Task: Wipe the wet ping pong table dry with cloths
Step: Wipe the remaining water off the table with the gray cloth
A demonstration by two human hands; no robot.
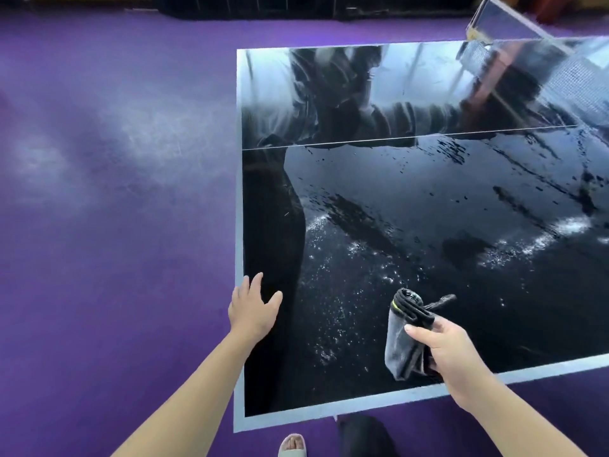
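The black ping pong table (412,206) fills the right of the view, its surface shiny with water drops and streaks. My right hand (451,354) grips a folded grey cloth (403,344) with a black edge, held just above the table's near part. My left hand (252,308) hovers with fingers spread over the table's left edge, holding nothing; whether it touches the surface is unclear.
The table's pale border (238,225) runs along the left and near sides, with a white centre line (395,143) across it. The net (540,51) stands at the far right. Purple floor (115,192) surrounds the table. A sandalled foot (291,445) shows below.
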